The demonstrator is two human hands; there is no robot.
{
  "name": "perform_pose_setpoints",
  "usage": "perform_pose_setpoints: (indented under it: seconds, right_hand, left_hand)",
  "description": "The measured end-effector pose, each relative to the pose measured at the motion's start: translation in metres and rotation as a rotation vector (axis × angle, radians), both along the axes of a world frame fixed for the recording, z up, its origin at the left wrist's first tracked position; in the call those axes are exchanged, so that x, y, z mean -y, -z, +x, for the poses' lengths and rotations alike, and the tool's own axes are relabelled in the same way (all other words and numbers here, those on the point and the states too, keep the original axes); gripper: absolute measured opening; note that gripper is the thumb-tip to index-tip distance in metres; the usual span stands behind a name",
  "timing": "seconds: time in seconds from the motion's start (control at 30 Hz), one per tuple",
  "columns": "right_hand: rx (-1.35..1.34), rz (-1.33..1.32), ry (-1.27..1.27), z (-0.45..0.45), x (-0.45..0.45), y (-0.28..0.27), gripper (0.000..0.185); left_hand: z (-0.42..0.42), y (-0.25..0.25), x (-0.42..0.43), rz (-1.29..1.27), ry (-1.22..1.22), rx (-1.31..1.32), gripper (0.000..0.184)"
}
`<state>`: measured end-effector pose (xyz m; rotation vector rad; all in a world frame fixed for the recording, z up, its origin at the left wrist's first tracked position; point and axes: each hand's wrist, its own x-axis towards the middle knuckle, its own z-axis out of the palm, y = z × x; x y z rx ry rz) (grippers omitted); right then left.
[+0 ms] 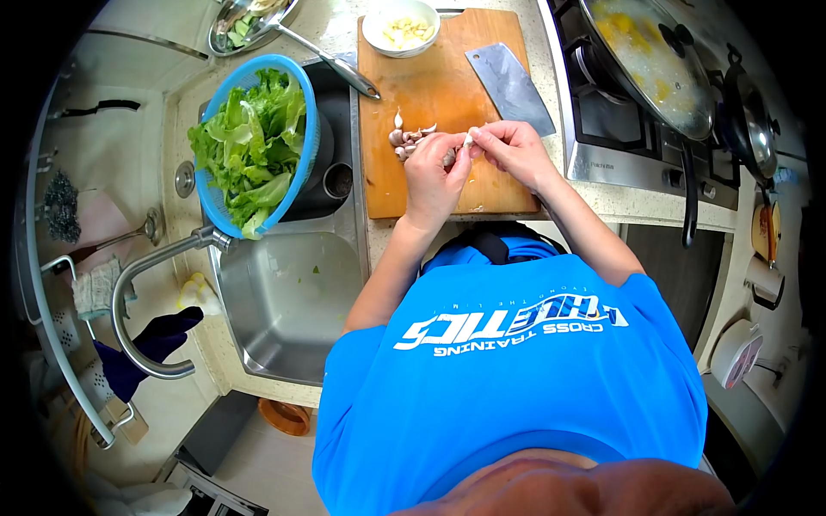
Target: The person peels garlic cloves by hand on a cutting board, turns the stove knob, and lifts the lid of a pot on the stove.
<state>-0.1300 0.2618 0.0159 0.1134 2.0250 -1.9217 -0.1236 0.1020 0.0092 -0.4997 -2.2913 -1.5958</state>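
Note:
Over the wooden cutting board (404,189), my left hand (436,172) and my right hand (514,153) meet, fingers closed on a small pale garlic clove (469,140) between them. Several unpeeled garlic cloves (401,138) lie on the board beside my left hand, partly hidden by it. A cleaver (509,86) rests flat at the board's right side, beyond my right hand. At the board's far edge stands a white bowl (401,43) with pale yellow pieces in it.
Left of the board, a blue basket (311,129) of lettuce stands over the sink (288,301), near the curved faucet (129,318). A metal ladle's handle (331,62) reaches onto the board. On the right, a lidded pan (658,77) sits on the stove (632,168).

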Motion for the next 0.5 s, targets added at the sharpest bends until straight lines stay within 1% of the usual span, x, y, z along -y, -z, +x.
perform_pose_setpoints:
  seconds: [0.07, 0.1, 0.17, 0.2, 0.27, 0.4, 0.43, 0.5]
  right_hand:
    - [-0.041, 0.036, 0.007, 0.000, 0.001, 0.003, 0.029]
    - [-0.084, 0.074, 0.013, 0.000, 0.001, 0.003, 0.029]
    - [-0.076, 0.087, -0.004, 0.000, 0.002, 0.001, 0.029]
    - [-0.069, 0.101, -0.020, 0.000, 0.002, -0.001, 0.029]
    - [-0.082, 0.098, -0.041, 0.001, 0.002, 0.000, 0.028]
    - [-0.084, 0.115, -0.083, 0.002, 0.002, 0.003, 0.026]
    - [-0.084, 0.115, -0.083, 0.003, 0.002, 0.003, 0.026]
    - [0.008, 0.012, -0.062, 0.003, 0.003, 0.000, 0.029]
  left_hand:
    - [0.002, -0.002, 0.001, 0.017, 0.018, 0.088, 0.010]
    - [0.002, -0.002, 0.002, 0.017, 0.018, 0.088, 0.010]
    - [0.003, -0.002, 0.003, 0.092, 0.029, 0.238, 0.011]
    - [0.003, 0.001, 0.004, 0.092, 0.029, 0.238, 0.011]
    - [0.001, 0.010, 0.007, 0.184, 0.071, 0.348, 0.009]
    - [0.002, 0.016, 0.010, 0.267, 0.120, 0.430, 0.006]
    - [0.002, 0.018, 0.011, 0.278, 0.115, 0.448, 0.006]
    - [0.002, 0.019, 0.011, 0.289, 0.108, 0.466, 0.006]
